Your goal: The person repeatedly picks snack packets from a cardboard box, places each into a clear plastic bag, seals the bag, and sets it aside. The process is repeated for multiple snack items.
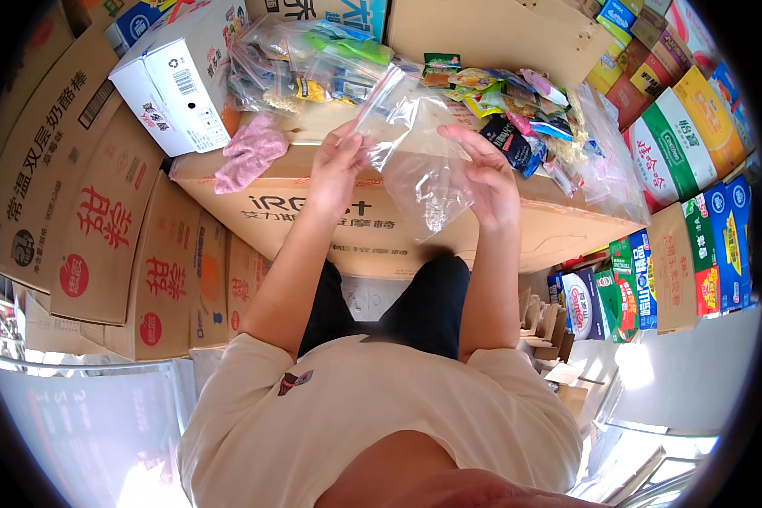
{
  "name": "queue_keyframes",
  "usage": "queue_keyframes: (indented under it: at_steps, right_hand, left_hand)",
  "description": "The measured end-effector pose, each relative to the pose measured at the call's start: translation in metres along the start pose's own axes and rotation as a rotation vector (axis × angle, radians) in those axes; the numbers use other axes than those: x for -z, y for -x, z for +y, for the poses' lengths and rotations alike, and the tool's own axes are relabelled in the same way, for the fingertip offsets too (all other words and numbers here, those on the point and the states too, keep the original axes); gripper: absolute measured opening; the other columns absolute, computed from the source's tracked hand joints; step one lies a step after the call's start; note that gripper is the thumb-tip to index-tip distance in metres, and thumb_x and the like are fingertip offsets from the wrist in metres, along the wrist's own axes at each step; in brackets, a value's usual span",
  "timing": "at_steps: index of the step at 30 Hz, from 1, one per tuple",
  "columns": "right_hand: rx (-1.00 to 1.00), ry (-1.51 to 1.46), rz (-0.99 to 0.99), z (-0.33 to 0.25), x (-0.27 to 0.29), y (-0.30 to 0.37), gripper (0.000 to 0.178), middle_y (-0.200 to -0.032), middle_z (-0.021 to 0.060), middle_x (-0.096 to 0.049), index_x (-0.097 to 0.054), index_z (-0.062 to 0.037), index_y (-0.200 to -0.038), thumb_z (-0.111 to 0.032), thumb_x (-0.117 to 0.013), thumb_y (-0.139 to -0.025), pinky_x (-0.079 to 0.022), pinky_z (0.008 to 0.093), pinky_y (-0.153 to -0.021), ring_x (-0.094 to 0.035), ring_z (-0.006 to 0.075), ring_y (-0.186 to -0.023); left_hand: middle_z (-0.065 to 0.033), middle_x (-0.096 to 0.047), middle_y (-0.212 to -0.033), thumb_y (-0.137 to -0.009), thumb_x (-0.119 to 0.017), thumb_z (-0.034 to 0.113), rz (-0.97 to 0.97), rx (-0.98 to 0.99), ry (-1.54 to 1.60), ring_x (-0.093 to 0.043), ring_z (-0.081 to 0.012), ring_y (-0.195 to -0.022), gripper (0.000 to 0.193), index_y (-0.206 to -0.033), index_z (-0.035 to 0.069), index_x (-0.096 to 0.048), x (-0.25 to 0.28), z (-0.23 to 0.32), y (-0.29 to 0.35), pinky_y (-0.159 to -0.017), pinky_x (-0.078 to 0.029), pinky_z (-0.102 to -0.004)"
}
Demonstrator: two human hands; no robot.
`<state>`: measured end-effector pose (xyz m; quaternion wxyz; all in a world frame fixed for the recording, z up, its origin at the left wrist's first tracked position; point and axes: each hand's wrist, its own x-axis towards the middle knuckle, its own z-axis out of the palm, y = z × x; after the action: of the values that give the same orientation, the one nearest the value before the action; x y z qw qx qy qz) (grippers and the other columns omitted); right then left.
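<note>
We see the left hand (pixel 339 159) pinching a clear bag (pixel 416 135), apparently unfilled, the right hand (pixel 493 179) at its edge, grip unclear, with filled bags (pixel 267 78) and loose packets (pixel 516 97) beyond.

I see big black letters (pixel 309 206) on the front of the big brown box (pixel 571 224). On top of it, the white box (pixel 148 80) has a bar code (pixel 184 82) and red writing. Left of the big brown box, brown boxes (pixel 102 182) show red words and round red signs (pixel 74 275). Right of it, a green and white box (pixel 670 135) has writing too.
</note>
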<state>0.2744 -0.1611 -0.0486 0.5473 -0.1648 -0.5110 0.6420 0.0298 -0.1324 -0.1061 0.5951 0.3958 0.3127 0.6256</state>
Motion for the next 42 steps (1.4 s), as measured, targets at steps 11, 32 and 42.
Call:
queue_keyframes:
  at_steps: [11,32,42]
  right_hand:
    - [0.084,0.54,0.238,0.031,-0.007,-0.005,0.046,-0.13,0.0089,-0.053,-0.051,-0.0042,-0.125,-0.014,-0.069,-0.085,-0.038,0.0343,-0.101,-0.049,0.0184,-0.119]
    - [-0.062,0.411,0.15,0.037,-0.004,0.011,0.014,-0.089,0.0045,-0.07,-0.068,0.0002,-0.095,-0.003,-0.072,-0.082,-0.049,0.0248,-0.075,-0.062,0.0091,-0.08]
    - [-0.055,0.388,0.125,0.035,-0.007,0.016,0.012,-0.09,0.0057,-0.069,-0.067,0.001,-0.093,0.0,-0.071,-0.081,-0.05,0.0249,-0.077,-0.063,0.0108,-0.084]
  left_hand:
    - [-0.0044,-0.068,-0.099,-0.084,-0.068,-0.003,-0.137,-0.153,-0.219,-0.059,-0.0068,-0.086,0.024,-0.105,0.002,-0.059,-0.009,0.028,0.031,-0.077,-0.046,-0.0221]
    - [-0.0107,-0.065,-0.097,-0.083,-0.066,-0.002,-0.413,-0.6,-1.005,-0.065,-0.0234,-0.088,0.021,-0.104,0.001,-0.065,-0.035,0.055,0.053,-0.077,-0.053,-0.0328]
    - [-0.0107,-0.065,-0.085,-0.079,-0.067,-0.003,-0.42,-0.566,-0.976,-0.065,-0.0254,-0.078,0.012,-0.091,0.0,-0.066,-0.031,0.046,0.048,-0.07,-0.052,-0.0334]
